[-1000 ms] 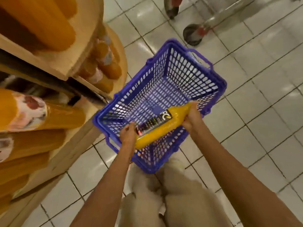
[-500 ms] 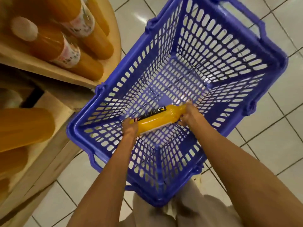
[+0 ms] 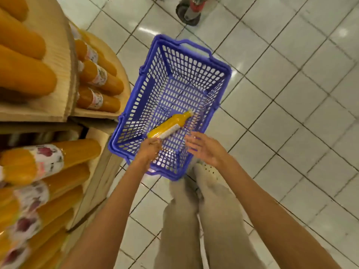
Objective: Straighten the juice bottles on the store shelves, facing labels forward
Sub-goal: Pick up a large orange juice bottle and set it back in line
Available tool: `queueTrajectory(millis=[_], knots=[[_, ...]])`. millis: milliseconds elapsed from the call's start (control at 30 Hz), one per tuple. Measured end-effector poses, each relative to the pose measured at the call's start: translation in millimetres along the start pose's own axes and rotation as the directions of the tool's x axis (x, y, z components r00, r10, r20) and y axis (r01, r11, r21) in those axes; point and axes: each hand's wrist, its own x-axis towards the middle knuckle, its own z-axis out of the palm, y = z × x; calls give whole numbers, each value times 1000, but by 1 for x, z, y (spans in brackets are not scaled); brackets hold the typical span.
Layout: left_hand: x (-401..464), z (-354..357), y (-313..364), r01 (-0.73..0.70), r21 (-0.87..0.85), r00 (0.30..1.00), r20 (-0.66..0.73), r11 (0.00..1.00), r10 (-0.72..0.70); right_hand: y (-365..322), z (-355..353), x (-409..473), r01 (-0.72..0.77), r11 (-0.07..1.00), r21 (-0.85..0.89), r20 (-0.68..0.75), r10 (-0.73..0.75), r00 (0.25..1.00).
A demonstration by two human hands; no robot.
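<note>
You have one juice bottle point(image 3: 169, 125) lying on its side on the floor of the blue basket point(image 3: 225, 78), base toward you on the near left, capped neck pointing to the far right. Your left hand point(image 3: 150, 148) sits at the bottle's base with the fingers curled down over its end; whether they truly grip it or only rest there cannot be told from above. Your right hand point(image 3: 204, 147) is clear of the bottle, just to its right over the basket's near corner, fingers spread and relaxed, holding nothing.

By my reading you are at a hand-off point with this bottle, and it is not on the shelves point(image 3: 58, 105), so none of the straightening has reached it. If it belongs with the rest, the next move calls for a firm wrap round the body, a lift clear of the basket wall, and a carry to the left, where the other bottles point(image 3: 99, 75) stand packed in rows on the wooden tiers. Leave room to turn it once it stands.

As for writing, little can be read. The basket bottle shows only a pale strip of label along its right side, the print turned away. The shelf bottles wear white labels with reddish fruit pictures, too blurred to give a brand.
</note>
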Motion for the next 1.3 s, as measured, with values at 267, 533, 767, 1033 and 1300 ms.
queueTrajectory(millis=[267,533,767,1033,1300], knots=[[-371,30,65,-379,131,878,363,916,311,41,-50,-439,503,825,-258,-150,-548,823],[-571,126,-24,-621,482,602,798,618,-17,269,-116,-614,685,718,-124,-650,-580,491],[-697,238,-211,-860,508,475,762,-48,-440,486,-154,-665,838,487,244,-943,-84,323],[-815,363,-405,-925,306,377,690,-224,-618,624,-254,-740,900,221,375,-906,294,305],[-845,526,-475,-895,359,446,713,-264,-542,659,-449,-816,913,273,303,-929,298,220]])
